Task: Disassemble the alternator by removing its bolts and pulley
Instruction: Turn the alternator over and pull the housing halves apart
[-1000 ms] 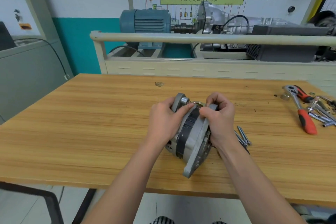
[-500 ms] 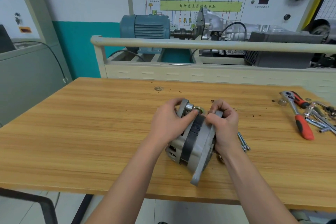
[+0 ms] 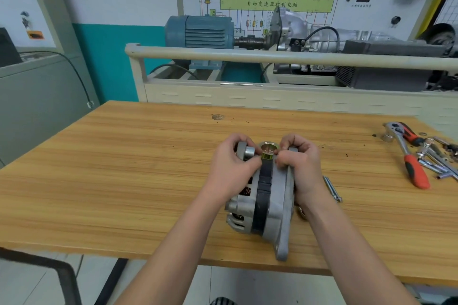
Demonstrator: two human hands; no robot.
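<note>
Gripping one alternator (image 3: 265,195), two hands.

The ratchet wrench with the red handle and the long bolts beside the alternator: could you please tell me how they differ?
The ratchet wrench has a red and black grip and a broad metal head; the long bolts are bare metal and thin. The wrench lies at the table's far right among other tools, away from both hands; the bolts lie just right of the right hand. Both rest loose on the table.
</note>
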